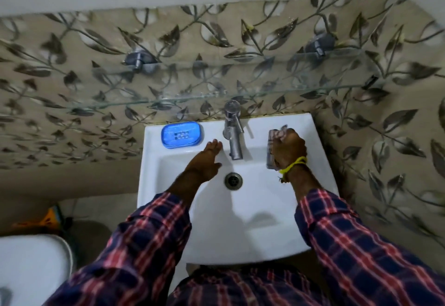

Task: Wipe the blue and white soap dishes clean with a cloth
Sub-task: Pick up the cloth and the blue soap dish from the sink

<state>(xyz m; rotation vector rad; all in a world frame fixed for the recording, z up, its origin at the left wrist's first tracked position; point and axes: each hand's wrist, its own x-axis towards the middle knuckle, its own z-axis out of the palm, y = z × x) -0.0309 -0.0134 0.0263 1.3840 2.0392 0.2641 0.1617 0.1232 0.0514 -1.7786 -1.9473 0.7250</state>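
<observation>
The blue dish (182, 134) sits on the sink (320, 151) rim's back left corner, long axis across, just up and left of the left hand (207, 161), which is the nearer one and reaches flat, fingers straight. Right of the tap (233, 134), the right hand (287, 148) clutches a grey cloth (274, 137); no white dish is visible

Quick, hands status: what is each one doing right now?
Left hand: open, fingers straight, holding nothing, over the sink.
Right hand: curled round a grey-brown cloth on the sink's right ledge.
</observation>
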